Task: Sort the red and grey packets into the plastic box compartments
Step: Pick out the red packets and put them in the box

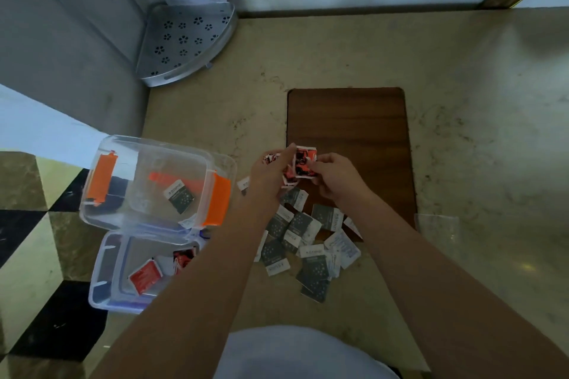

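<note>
Holding: both hands meet above the near-left corner of the wooden board [348, 120], each gripping red packets.
Head view, left hand: the left hand [271, 177] is closed around a small bunch of red packets [272, 158], fingers curled, with more red and white edges showing below at the palm.
Head view, right hand: the right hand [334, 177] pinches the right edge of a red packet [304, 163] between thumb and fingertips; this packet stands nearly upright, and the left hand's thumb touches its other side.
Grey packets: a loose pile of grey packets [308, 243] lies on the stone counter [477, 132] at 6 o'clock from the hands, overlapping one another, partly on the board's near edge and partly under the forearms.
Upper box: a clear plastic box [147, 181] with orange latches sits at 9 o'clock from the hands; one grey packet [180, 195] lies tilted inside it.
Lower box: a second clear box [129, 271] sits at 7 o'clock, touching the upper one; it holds red packets [146, 277], one flat and others against its far right wall.
Corner shelf: a grey perforated corner shelf [184, 43] stands at 11 o'clock, well apart from the packets.
Plastic bag: a clear empty bag [437, 231] lies at 4 o'clock, beside the board.
</note>
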